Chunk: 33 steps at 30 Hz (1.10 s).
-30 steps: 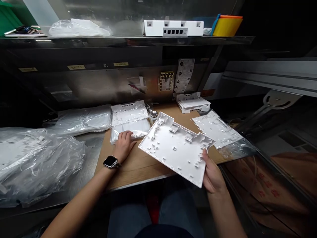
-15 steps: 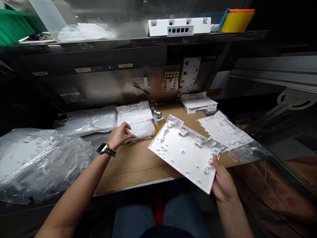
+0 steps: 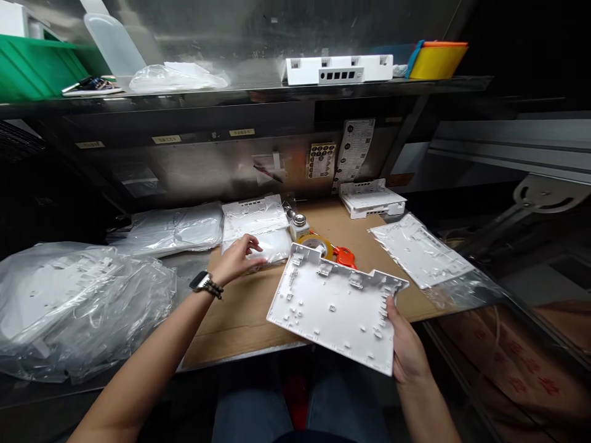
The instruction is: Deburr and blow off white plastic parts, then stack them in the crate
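Holding the white plate [image 3: 339, 314] by its right edge, the right hand [image 3: 409, 351] has its thumb on top, clamped on it. The plate is tilted, with its bumpy side showing, and it sticks out to the left of that grip. The left hand [image 3: 233, 261] is at the front of the small bags [image 3: 273, 245], with its thumb and fingers apart. It is not clear if the fingers touch them. A watch [image 3: 200, 281] is on that wrist.

Just past the left hand is a wrapped plate [image 3: 253, 215], and flat bags [image 3: 178, 229] lie to its left. A big clear bag [image 3: 87, 314] with white parts in it sits farther left. Between the two hands, past the held plate, are the tape [image 3: 329, 247], the red scissors [image 3: 345, 257] and a little box [image 3: 299, 230]. Past the right hand lies another wrapped plate [image 3: 420, 251] and, farther back, white shells [image 3: 373, 203]. The brown board [image 3: 231, 320] lies under both hands.
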Each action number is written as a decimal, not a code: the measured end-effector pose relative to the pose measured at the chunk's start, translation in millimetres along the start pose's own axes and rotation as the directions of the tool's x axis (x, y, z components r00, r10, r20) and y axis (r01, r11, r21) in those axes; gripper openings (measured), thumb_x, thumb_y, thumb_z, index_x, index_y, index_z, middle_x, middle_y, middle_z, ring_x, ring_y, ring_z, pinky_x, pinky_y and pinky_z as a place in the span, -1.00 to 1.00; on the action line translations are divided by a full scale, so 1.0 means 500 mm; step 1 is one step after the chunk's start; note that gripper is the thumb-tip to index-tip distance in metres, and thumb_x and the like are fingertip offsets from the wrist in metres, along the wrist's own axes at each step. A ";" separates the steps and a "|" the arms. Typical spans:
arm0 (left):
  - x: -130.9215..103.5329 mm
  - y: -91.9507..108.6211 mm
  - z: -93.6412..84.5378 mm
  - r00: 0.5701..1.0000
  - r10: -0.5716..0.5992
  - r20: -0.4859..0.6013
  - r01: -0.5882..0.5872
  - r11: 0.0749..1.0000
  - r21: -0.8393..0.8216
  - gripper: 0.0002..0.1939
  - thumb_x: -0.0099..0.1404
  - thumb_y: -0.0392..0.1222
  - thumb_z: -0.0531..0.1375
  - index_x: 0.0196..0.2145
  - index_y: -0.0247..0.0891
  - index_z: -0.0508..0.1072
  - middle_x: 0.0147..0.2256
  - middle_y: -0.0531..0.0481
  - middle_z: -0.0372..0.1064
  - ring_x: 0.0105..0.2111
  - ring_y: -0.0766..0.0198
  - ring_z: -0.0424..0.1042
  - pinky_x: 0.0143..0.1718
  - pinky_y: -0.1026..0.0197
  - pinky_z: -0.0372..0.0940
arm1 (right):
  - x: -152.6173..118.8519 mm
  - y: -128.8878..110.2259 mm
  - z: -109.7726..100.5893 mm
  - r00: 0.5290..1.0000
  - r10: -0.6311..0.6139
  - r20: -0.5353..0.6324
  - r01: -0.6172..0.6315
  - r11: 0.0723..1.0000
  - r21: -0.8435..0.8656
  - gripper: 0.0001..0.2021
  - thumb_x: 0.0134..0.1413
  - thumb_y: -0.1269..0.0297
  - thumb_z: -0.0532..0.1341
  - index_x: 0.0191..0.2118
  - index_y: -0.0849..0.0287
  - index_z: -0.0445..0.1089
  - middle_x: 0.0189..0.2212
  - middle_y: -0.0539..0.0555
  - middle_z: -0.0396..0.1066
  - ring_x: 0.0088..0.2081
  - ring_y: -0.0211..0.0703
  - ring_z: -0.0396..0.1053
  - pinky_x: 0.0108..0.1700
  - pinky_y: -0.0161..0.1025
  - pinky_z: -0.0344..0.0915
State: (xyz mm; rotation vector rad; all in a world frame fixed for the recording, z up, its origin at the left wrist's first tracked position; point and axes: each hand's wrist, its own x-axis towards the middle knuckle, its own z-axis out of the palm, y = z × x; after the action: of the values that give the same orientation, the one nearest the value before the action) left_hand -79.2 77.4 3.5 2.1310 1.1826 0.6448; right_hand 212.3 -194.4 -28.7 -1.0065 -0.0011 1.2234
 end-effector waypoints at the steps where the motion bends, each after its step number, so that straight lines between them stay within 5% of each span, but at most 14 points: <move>1: -0.002 0.005 0.006 1.000 0.005 -0.008 -0.005 1.000 0.019 -0.63 0.12 -0.05 0.38 -0.16 -0.12 0.39 -0.16 -0.11 0.58 -0.12 -0.06 0.47 -0.12 0.01 0.30 | -0.001 0.002 0.002 1.000 -0.004 0.005 0.004 1.000 -0.008 -0.39 0.09 -0.01 0.43 0.19 0.17 0.45 0.03 0.21 0.58 0.09 0.19 0.53 0.16 0.04 0.49; 6: 0.016 -0.003 0.002 0.997 -0.060 -0.046 0.061 0.998 0.012 -0.80 0.27 -0.17 0.25 -0.16 -0.09 0.35 -0.22 -0.09 0.63 -0.13 -0.07 0.53 -0.10 0.00 0.27 | -0.003 0.001 -0.008 0.999 -0.023 -0.039 0.023 1.000 -0.006 -0.36 0.11 0.01 0.42 0.24 0.18 0.40 0.03 0.21 0.58 0.06 0.19 0.55 0.14 0.06 0.51; 13: 0.076 -0.043 -0.053 0.970 -0.224 0.094 0.241 0.932 -0.272 -0.38 -0.22 0.07 0.57 -0.33 -0.17 0.34 -0.55 0.04 0.49 -0.46 0.10 0.51 -0.37 0.11 0.35 | -0.006 -0.010 -0.031 0.995 -0.054 -0.085 0.053 0.999 -0.007 -0.32 0.06 0.05 0.46 0.26 0.19 0.37 0.00 0.21 0.60 0.01 0.20 0.59 0.10 0.06 0.53; 18: 0.079 -0.057 -0.079 0.941 -0.276 0.195 0.337 0.812 -0.477 -0.34 -0.27 0.10 0.59 -0.32 -0.26 0.40 -0.41 -0.11 0.55 -0.34 0.12 0.57 -0.21 0.03 0.48 | -0.009 -0.007 -0.036 0.997 -0.041 -0.059 0.041 0.999 -0.015 -0.35 0.08 0.02 0.44 0.23 0.18 0.40 0.00 0.21 0.60 0.01 0.19 0.58 0.10 0.06 0.53; 28: 0.083 -0.052 -0.078 0.964 -0.265 -0.020 0.200 0.773 -0.602 -0.32 -0.36 -0.12 0.61 -0.33 -0.24 0.34 -0.34 0.11 0.34 -0.36 0.30 0.47 -0.20 0.09 0.49 | -0.013 0.002 -0.013 1.000 -0.008 -0.022 0.007 1.000 -0.020 -0.42 0.07 0.00 0.44 0.15 0.19 0.47 0.02 0.22 0.59 0.06 0.21 0.56 0.12 0.08 0.52; 33: 0.056 -0.006 -0.065 0.992 -0.119 0.030 0.114 0.801 -0.588 -0.35 -0.23 -0.05 0.59 -0.29 -0.20 0.32 -0.27 0.11 0.33 -0.35 0.32 0.48 -0.19 0.13 0.47 | 0.003 0.023 0.028 0.997 -0.001 0.072 0.006 0.998 -0.070 -0.46 -0.02 -0.03 0.49 0.03 0.15 0.53 -0.07 0.18 0.63 0.06 0.17 0.56 0.11 0.04 0.52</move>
State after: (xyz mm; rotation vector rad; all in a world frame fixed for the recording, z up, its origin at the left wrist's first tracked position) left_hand -88.9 111.9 27.4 1.5158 0.9439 0.8372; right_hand 196.8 -184.5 -28.6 -1.0221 -0.1024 1.2624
